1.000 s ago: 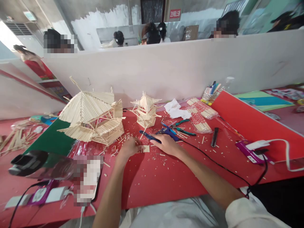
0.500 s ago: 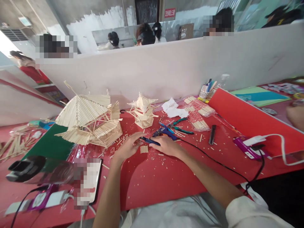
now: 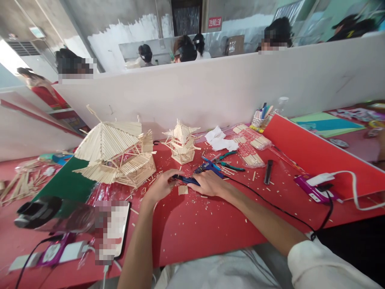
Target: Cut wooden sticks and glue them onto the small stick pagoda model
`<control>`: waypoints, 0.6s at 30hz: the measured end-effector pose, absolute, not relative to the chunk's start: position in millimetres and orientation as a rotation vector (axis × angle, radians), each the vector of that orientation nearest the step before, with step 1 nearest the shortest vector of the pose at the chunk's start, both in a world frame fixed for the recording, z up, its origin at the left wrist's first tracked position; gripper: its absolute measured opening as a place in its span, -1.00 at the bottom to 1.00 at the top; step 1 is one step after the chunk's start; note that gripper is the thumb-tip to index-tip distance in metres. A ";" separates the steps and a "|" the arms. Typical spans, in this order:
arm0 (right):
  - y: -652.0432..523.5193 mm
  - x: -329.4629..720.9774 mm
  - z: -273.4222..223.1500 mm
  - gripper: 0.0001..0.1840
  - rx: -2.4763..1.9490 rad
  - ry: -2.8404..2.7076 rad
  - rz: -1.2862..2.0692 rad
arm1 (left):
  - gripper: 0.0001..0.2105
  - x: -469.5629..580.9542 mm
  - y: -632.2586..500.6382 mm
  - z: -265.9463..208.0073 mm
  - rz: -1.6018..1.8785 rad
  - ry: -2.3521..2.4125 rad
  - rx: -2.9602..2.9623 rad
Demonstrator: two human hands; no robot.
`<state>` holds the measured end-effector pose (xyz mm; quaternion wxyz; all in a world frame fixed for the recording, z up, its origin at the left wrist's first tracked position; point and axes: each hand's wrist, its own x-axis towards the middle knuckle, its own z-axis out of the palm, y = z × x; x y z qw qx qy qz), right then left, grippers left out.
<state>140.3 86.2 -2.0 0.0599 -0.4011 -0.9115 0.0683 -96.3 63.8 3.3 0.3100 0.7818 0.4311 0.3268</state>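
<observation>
Between my hands lies a slim blue-and-black tool (image 3: 190,180), partly covered by fingers, so its exact kind is unclear. My left hand (image 3: 164,184) has its fingers curled at the tool's left end. My right hand (image 3: 209,183) grips the other end, palm down. Just below the tool, a small flat panel of joined wooden sticks (image 3: 183,190) rests on the red table. Beyond my right hand is a blue hot glue gun (image 3: 207,167) with a black cord. Green-handled pliers (image 3: 230,164) lie behind it.
A large stick-built pavilion (image 3: 117,152) stands left, a smaller stick tower (image 3: 181,142) at the back. Stick packs (image 3: 249,146), a dark marker-like object (image 3: 268,171) and a purple power strip (image 3: 315,190) lie right. A bottle (image 3: 57,214) and phone (image 3: 117,228) are left. People sit beyond the partition (image 3: 195,88).
The tool has shifted slightly left and down. My left fingers have closed in around its left end. The whole view has shifted a little.
</observation>
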 end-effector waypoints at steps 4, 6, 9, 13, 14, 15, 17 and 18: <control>88.2 138.2 -1.5 -0.47 -1.205 -2.769 0.189 | -0.65 -99.4 65.6 -1.0 0.875 1.136 2.093; 89.9 136.6 -0.7 -0.46 -1.204 -2.782 0.171 | -0.64 -100.5 66.1 -2.4 0.881 1.140 2.102; 92.3 134.5 0.6 -0.45 -1.208 -2.803 0.157 | -0.62 -101.4 66.5 -3.4 0.894 1.152 2.114; 93.9 133.4 0.2 -0.44 -1.217 -2.794 0.165 | -0.64 -101.5 67.3 -4.0 0.900 1.167 2.126; 94.1 133.3 -0.3 -0.44 -1.219 -2.792 0.169 | -0.65 -101.4 67.5 -4.1 0.899 1.170 2.125; 94.3 133.4 -1.0 -0.44 -1.221 -2.790 0.173 | -0.66 -101.3 67.7 -4.1 0.895 1.172 2.121; 94.9 133.5 -2.5 -0.44 -1.222 -2.787 0.178 | -0.66 -101.0 68.0 -4.2 0.886 1.179 2.110; 95.2 133.7 -3.2 -0.44 -1.222 -2.784 0.176 | -0.67 -100.8 68.0 -4.0 0.883 1.180 2.103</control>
